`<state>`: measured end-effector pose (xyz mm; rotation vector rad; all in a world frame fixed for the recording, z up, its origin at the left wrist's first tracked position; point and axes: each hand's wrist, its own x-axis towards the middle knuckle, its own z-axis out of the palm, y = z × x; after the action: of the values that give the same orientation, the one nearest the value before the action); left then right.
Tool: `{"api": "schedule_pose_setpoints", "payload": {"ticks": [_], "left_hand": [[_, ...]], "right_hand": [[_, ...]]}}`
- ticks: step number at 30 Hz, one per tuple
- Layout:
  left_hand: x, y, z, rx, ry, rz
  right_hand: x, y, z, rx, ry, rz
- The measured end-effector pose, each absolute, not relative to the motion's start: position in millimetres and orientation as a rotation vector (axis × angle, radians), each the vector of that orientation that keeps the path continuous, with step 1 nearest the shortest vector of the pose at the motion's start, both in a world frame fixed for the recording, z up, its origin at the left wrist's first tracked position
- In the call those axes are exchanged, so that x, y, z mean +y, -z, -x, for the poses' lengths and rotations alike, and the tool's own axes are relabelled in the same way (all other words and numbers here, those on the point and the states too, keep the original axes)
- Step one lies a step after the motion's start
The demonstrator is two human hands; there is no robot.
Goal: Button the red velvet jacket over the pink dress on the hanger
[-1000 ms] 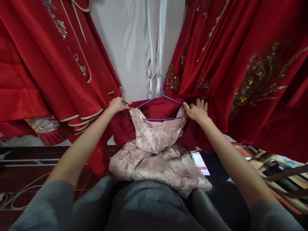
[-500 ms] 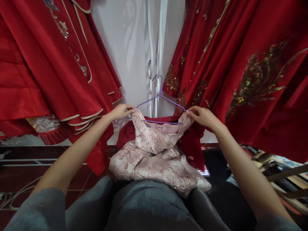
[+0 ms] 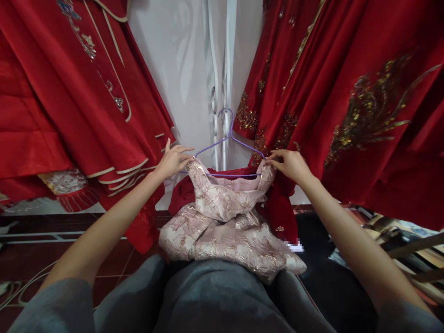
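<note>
A pale pink brocade dress (image 3: 225, 201) with metallic floral patterning rests across my lap, its bodice raised toward the wall. Through its straps runs a purple hanger (image 3: 231, 134), hook pointing up and lower bar crossing the neckline. At the left shoulder strap, my left hand (image 3: 170, 159) pinches the fabric beside the hanger's end, with its other fingers spread. My right hand (image 3: 293, 165) grips the right strap between thumb and fingers. Beneath and behind the dress lies a dark red garment (image 3: 282, 208), partly hidden.
Red embroidered gowns hang at the left (image 3: 86, 92) and right (image 3: 347, 92). White cabinet doors (image 3: 183, 69) stand between them. A metal rail (image 3: 62, 237) and white cables (image 3: 31, 282) are on the tiled floor at left. A slatted wooden piece (image 3: 416, 245) stands at lower right.
My left hand's fingers have spread and lifted more at the strap. The right hand has shifted slightly, still at its strap. The dress and hanger have barely moved.
</note>
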<state>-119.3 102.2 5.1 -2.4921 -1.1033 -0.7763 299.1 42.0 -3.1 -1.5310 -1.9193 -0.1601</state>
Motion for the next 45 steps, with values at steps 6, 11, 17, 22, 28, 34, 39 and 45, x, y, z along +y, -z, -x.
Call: {"api": "schedule_pose_setpoints", "payload": {"ticks": [6, 11, 17, 22, 28, 34, 39, 45], "left_hand": [[98.7, -7.6, 121.0, -1.206, 0.724, 2.48], [97.9, -10.7, 119.5, -1.325, 0.732, 2.473], [94.5, -5.3, 127.9, -1.38, 0.793, 2.449], [80.8, 11.3, 158.9, -1.623, 0.701, 2.337], [47.1, 26.2, 160.3, -1.671, 0.182, 2.644], [32.1, 15.6, 83.7, -1.017, 0.319, 3.0], [49.6, 18.1, 13.7, -0.818, 0.331, 2.919], [61.5, 47.1, -7.1, -0.908, 0.167, 2.975]], "right_hand": [[55.7, 5.3, -306.9, -1.989, 0.041, 1.551], [47.2, -5.4, -316.7, -2.016, 0.032, 1.604], [45.3, -10.1, -327.9, -1.963, 0.047, 1.606], [45.0, 6.5, -337.7, -1.829, 0.098, 1.819], [26.2, 22.6, -330.4, -2.08, -0.361, 2.087], [-5.4, 5.9, -292.4, -2.444, -0.525, 1.783], [-18.6, -18.7, -261.6, -2.329, 0.325, 1.546], [-5.2, -31.5, -269.2, -2.279, 0.678, 1.368]]}}
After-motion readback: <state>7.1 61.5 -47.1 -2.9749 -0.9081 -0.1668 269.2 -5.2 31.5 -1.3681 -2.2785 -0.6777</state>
